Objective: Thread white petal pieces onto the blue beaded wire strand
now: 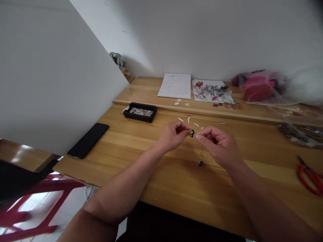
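My left hand is pinched at thumb and forefinger over the middle of the wooden table. A small dark blue curved piece shows at its fingertips, between the two hands. Close by on the right, my right hand is also pinched. From its fingertips a thin gold-coloured wire or thread runs down to a small dark blue block-like piece. What exactly the right fingertips grip is too small to make out fully.
Beyond the hands lie several small petal-like pieces. A black tray of beads and a black phone are at left. On the raised ledge are white sheets, colourful ornaments and a pink bag. Red-handled cutters lie right.
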A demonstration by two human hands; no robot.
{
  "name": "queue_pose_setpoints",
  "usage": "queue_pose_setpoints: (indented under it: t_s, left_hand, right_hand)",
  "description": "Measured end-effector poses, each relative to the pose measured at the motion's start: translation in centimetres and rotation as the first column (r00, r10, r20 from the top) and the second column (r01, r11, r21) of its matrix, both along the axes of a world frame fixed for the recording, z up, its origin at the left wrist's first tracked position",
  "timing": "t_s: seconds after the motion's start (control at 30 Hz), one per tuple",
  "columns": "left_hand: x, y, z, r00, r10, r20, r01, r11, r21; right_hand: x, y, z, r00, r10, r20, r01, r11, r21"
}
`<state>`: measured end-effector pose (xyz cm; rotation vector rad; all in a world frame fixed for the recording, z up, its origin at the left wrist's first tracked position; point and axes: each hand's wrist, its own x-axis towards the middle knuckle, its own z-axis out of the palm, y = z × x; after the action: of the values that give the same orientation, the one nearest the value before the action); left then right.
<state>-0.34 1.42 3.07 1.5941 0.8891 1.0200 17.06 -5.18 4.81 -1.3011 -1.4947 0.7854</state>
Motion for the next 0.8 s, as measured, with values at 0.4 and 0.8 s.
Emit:
queue_pose_setpoints:
  t_s: [0.4, 0.8]
  left_hand:
    - [-0.3, -1.0, 0.8, 0.948, -0.273, 0.164, 0.295, 0.948, -0.124]
    - [0.0, -0.2, 0.1, 0.978, 0.025, 0.209, -0.015, 0.999, -0.049]
  right_hand:
    - [1.1, 1.5, -1.0, 0.99, -0.097, -0.101, 0.091, 0.994, -0.059]
    - [-0.6, 0.8, -2.0, 0.85, 0.047, -0.525, -0.271, 0.894, -0.358]
